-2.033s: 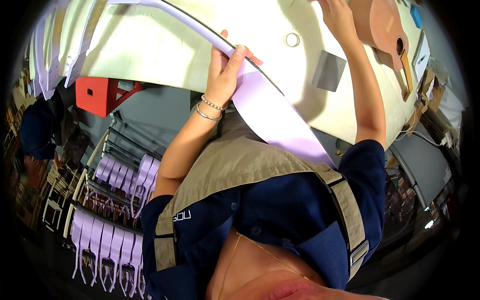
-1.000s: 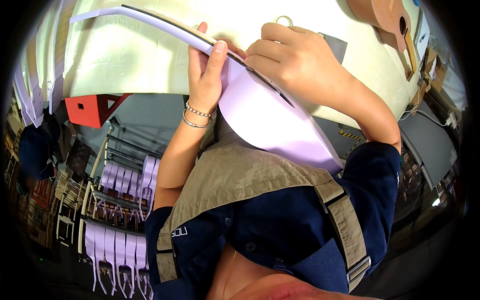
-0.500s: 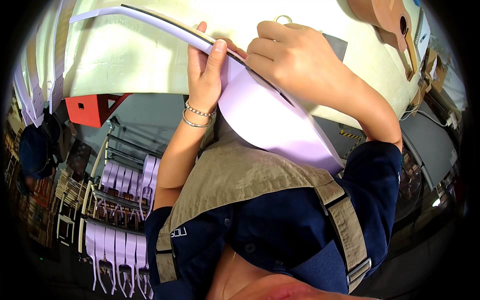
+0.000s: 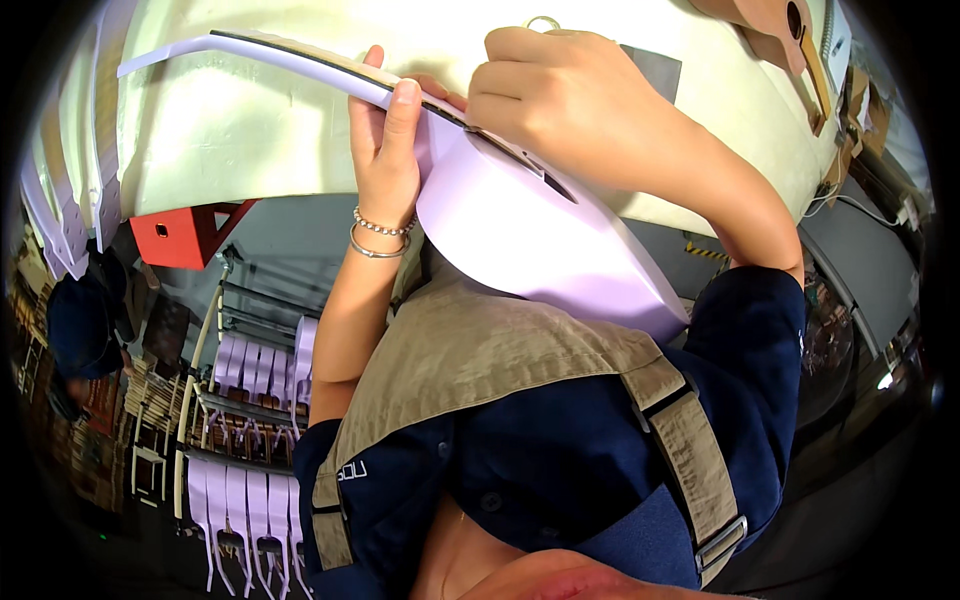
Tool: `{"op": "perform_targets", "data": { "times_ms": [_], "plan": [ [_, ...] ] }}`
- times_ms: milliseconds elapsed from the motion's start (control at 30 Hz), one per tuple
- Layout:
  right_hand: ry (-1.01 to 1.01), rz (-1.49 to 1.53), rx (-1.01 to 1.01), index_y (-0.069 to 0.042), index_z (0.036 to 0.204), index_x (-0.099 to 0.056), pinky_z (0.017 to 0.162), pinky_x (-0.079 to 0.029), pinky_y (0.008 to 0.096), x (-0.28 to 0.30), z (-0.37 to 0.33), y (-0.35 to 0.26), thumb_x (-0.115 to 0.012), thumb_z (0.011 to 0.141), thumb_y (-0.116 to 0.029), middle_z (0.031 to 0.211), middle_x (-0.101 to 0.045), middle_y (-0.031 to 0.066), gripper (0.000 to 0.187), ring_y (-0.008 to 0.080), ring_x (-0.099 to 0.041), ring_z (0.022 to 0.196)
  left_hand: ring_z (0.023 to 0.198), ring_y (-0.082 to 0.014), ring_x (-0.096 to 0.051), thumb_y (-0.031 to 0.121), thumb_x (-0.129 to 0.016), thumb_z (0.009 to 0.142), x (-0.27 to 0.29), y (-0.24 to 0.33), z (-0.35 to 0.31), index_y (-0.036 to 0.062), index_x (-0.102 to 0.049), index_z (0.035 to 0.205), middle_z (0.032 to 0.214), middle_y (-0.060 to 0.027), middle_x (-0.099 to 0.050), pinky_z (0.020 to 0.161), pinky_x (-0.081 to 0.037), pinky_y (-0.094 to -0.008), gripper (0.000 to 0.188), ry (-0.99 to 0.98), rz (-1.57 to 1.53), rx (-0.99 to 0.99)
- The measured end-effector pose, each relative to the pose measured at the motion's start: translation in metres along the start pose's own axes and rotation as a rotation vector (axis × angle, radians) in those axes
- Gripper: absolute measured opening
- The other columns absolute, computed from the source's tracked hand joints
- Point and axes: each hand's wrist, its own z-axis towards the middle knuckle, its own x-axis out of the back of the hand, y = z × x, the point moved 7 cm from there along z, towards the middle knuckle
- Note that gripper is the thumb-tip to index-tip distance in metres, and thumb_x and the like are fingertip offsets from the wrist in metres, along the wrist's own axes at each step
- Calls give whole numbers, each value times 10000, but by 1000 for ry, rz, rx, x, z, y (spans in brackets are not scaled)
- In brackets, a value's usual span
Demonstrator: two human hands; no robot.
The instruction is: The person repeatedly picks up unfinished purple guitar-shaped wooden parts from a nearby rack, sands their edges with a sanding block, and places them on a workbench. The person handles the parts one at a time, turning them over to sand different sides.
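A lilac ukulele (image 4: pixel 540 225) leans on its edge against my apron, its neck running up to the left over the pale table (image 4: pixel 260 130). My left hand (image 4: pixel 390 165) is wrapped round the neck near the body, thumb lying along the near edge of the dark fingerboard (image 4: pixel 320 64). Above the end of the fingerboard, beside the sound hole, my right hand (image 4: pixel 560 110) is closed with its fingers bent down at the top. Its fingertips are hidden behind the knuckles, so whatever they hold cannot be made out.
A grey flat sheet (image 4: pixel 655 76) and a ring-shaped object (image 4: pixel 543 23) lie beyond my right hand. At the far right rests a brown ukulele (image 4: pixel 765 35). Lilac necks (image 4: pixel 108 130) stand at the left. Below are a red box (image 4: pixel 172 238) and a rack of lilac ukuleles (image 4: pixel 245 495).
Both hands and the ukulele have shifted slightly left and up in the view, as has the table's contents. My grip on the neck looks the same, and the right hand remains closed.
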Motion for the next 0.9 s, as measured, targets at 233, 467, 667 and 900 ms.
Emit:
{"op": "perform_targets", "data": {
  "times_ms": [233,467,667,900],
  "plan": [
    [-109,27,29,-4,800,-673,461,-465,287,1,-7,-2,-613,616,-96,606,-583,59,214,156,-587,658,866,-160,-517,235,-424,923,0,0,-3,-17,-270,1315,949,-130,-552,795,-424,-276,491,-32,41,-11],
    [-25,74,-87,-53,658,-598,492,-431,279,-6,-3,6,-595,606,-103,620,-507,4,72,152,-524,673,850,-167,-524,253,-420,926,0,2,-2,-14,-244,1327,936,-131,-545,774,-438,-286,513,-31,108,-17],
    [-118,93,-30,-57,653,-595,490,-429,279,-6,-9,6,-600,613,-106,617,-507,0,63,149,-520,670,841,-156,-517,270,-428,923,0,0,-3,-12,-266,1320,939,-128,-550,765,-434,-275,514,-39,45,-11],
    [-64,63,-77,-52,643,-584,481,-428,283,-3,-7,5,-598,609,-92,609,-501,5,54,152,-523,672,769,-242,-594,197,-451,912,1,-2,1,44,-148,1333,896,-127,-541,698,-496,-358,541,-56,-32,-5]
  ]
}}
